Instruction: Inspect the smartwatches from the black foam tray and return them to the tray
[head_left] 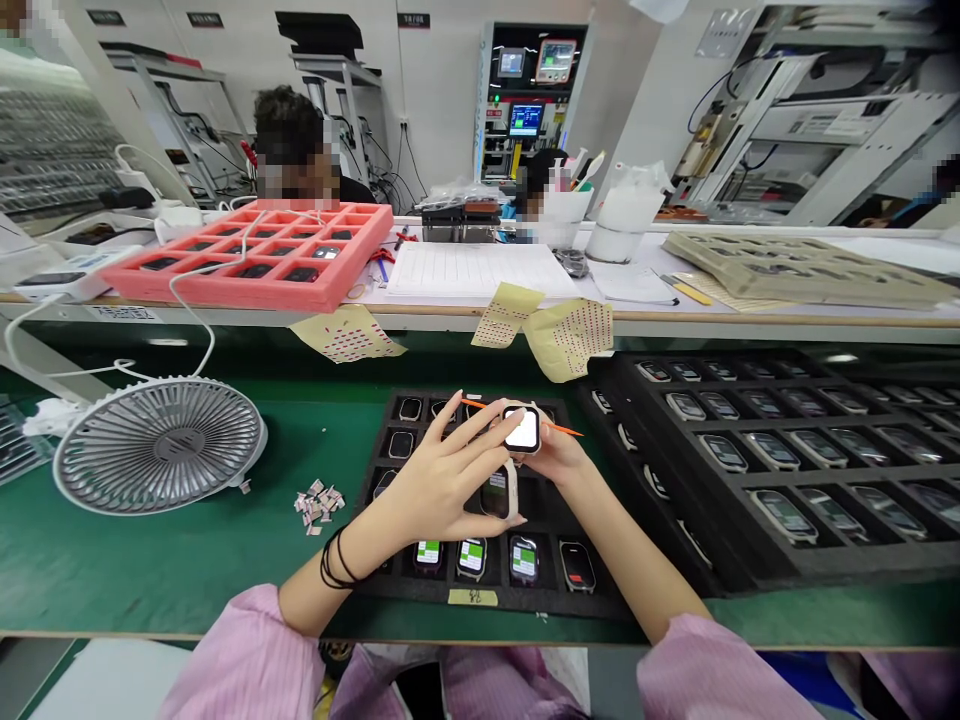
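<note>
My right hand (562, 452) holds a watch (521, 430) with a lit white screen and also has a thin orange stick (564, 430). My left hand (450, 485) has its fingers spread, with fingertips at the lit screen. Between its thumb and palm side is a second watch (496, 492), pale-framed with a dark screen, tilted on edge. Below both hands lies a black foam tray (540, 598) of watches. Its front row includes several with green and white screens (472, 556) and one with a red patch (577, 566).
A grey fan (180, 445) and small loose pieces (319, 505) are on the left. More black trays (727, 500) of watches stand right. A shelf ahead bears a red foam tray (330, 290), papers (480, 270) and a beige tray (810, 270). People sit beyond.
</note>
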